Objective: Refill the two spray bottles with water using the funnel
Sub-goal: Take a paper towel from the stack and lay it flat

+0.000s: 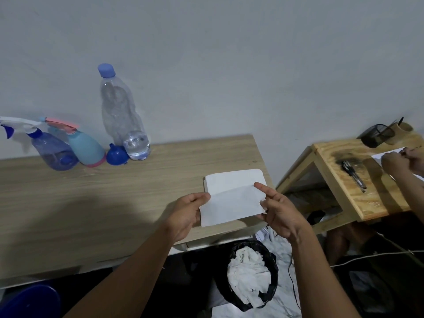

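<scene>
A folded white paper tissue (231, 198) is held over the right end of the wooden table (114, 198). My left hand (185, 216) pinches its left edge and my right hand (280, 214) pinches its right edge. At the table's back left stand a clear blue spray bottle (54, 152) with a white and blue trigger and a light blue spray bottle (86, 149) with a pink trigger. A small blue funnel (117, 155) lies beside them. A tall clear water bottle (124, 120) with a blue cap stands behind it, holding a little water at the bottom.
A black bin (252, 274) with crumpled white tissue sits on the floor below the table's right end. To the right stands a light wooden stool (339, 180) with pens and a black mesh pen holder (377, 135); another person's hands (403, 160) rest on paper there. A blue tub (29, 301) is at bottom left.
</scene>
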`<action>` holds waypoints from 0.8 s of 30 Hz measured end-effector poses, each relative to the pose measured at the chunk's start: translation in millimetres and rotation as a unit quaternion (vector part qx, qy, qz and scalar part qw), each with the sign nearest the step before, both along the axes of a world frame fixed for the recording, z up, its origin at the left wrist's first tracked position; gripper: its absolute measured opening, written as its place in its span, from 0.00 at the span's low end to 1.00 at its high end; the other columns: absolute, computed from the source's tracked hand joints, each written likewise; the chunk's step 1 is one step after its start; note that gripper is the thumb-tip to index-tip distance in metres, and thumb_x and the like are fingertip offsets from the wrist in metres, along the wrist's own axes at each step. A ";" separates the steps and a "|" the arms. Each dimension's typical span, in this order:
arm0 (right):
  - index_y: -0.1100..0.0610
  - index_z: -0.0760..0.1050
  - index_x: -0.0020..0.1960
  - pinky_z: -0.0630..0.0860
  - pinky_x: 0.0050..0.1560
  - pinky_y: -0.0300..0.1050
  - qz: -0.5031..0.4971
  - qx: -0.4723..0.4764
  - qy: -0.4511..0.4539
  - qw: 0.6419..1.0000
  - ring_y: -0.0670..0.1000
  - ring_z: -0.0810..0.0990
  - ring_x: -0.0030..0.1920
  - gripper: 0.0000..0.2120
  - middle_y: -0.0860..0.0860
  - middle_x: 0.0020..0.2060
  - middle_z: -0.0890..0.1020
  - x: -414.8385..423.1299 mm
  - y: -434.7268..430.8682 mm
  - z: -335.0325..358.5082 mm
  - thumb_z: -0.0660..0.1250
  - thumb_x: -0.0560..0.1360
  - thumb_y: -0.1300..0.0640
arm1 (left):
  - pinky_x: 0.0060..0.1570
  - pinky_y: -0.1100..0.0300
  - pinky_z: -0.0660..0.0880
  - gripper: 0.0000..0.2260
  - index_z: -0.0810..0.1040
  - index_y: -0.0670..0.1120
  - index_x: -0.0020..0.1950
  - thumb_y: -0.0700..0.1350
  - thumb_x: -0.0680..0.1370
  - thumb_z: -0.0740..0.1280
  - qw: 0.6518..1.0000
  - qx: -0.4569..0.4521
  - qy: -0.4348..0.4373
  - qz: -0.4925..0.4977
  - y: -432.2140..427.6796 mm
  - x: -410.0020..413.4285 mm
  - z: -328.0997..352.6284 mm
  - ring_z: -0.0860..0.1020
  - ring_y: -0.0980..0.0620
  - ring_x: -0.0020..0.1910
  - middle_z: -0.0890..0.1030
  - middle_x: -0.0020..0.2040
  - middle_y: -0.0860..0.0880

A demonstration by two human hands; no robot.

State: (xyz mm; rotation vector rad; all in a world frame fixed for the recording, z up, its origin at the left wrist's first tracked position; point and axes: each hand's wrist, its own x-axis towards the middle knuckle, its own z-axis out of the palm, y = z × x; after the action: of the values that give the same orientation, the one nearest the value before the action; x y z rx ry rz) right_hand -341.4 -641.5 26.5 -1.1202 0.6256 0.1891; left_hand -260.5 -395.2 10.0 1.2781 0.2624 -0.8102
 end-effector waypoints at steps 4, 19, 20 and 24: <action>0.54 0.80 0.62 0.77 0.58 0.58 -0.011 -0.041 -0.024 0.999 0.55 0.82 0.54 0.16 0.55 0.52 0.85 10.2 16.6 2.0 0.67 0.78 0.66 | 0.48 0.51 0.82 0.13 0.78 0.41 0.62 0.34 0.77 0.69 0.998 0.022 -0.036 0.042 16.4 8.0 5.0 0.83 0.47 0.47 0.84 0.53 0.44; 0.56 0.82 0.58 0.79 0.50 0.54 0.060 -0.166 -0.024 0.984 0.56 0.83 0.45 0.13 0.55 0.50 0.87 61.2 202.8 -0.3 0.68 0.76 0.68 | 0.68 0.55 0.71 0.37 0.63 0.51 0.77 0.32 0.73 0.73 0.980 0.119 -0.145 -0.068 218.8 24.0 13.7 0.74 0.56 0.66 0.72 0.71 0.54; 0.53 0.82 0.58 0.79 0.52 0.56 0.079 -0.165 -0.019 0.983 0.58 0.83 0.46 0.16 0.57 0.51 0.86 64.3 222.3 -3.7 0.67 0.75 0.68 | 0.66 0.60 0.71 0.38 0.62 0.51 0.78 0.32 0.72 0.73 0.978 0.129 -0.145 -0.074 239.3 24.3 12.5 0.73 0.58 0.67 0.71 0.71 0.55; 0.43 0.80 0.62 0.77 0.57 0.65 0.165 -0.169 -0.009 0.972 0.61 0.79 0.45 0.24 0.70 0.56 0.80 81.4 295.0 -19.0 0.71 0.68 0.60 | 0.51 0.75 0.71 0.38 0.61 0.48 0.78 0.30 0.72 0.72 0.976 0.145 -0.147 -0.065 315.0 28.5 6.6 0.69 0.63 0.65 0.67 0.71 0.58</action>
State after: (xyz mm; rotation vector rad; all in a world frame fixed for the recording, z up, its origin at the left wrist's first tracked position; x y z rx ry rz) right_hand -260.0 -346.5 7.5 -1.5541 0.4603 0.3666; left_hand -232.0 -80.2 16.6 1.6849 0.0602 -0.6966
